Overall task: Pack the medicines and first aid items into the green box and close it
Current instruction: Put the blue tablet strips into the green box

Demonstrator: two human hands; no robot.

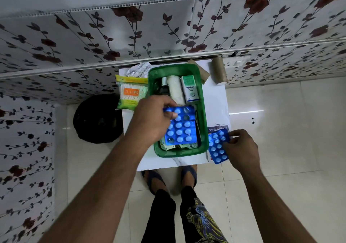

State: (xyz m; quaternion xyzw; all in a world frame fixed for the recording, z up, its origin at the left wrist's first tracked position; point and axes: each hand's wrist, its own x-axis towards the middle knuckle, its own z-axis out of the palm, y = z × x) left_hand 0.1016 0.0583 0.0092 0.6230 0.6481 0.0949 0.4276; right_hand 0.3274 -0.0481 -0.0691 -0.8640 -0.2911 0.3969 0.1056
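The green box [201, 100] stands open on a small white table [219, 100]. Inside it lie a dark bottle [164, 87], a white roll [176, 91], an Optibex carton [190, 88] and some packets at the near end. My left hand [151, 119] holds a large blue tablet strip [180, 128] over the near half of the box. My right hand [241, 149] grips a smaller blue tablet strip [217, 147] at the table's near right corner, on top of a Hansaplast packet [218, 129].
A yellow cotton-bud pack [131, 93] and a silver blister strip [138, 70] lie left of the box. Brown bandage rolls [219, 72] lie at the far right. A black round object [97, 119] sits on the floor to the left. My feet are under the table's near edge.
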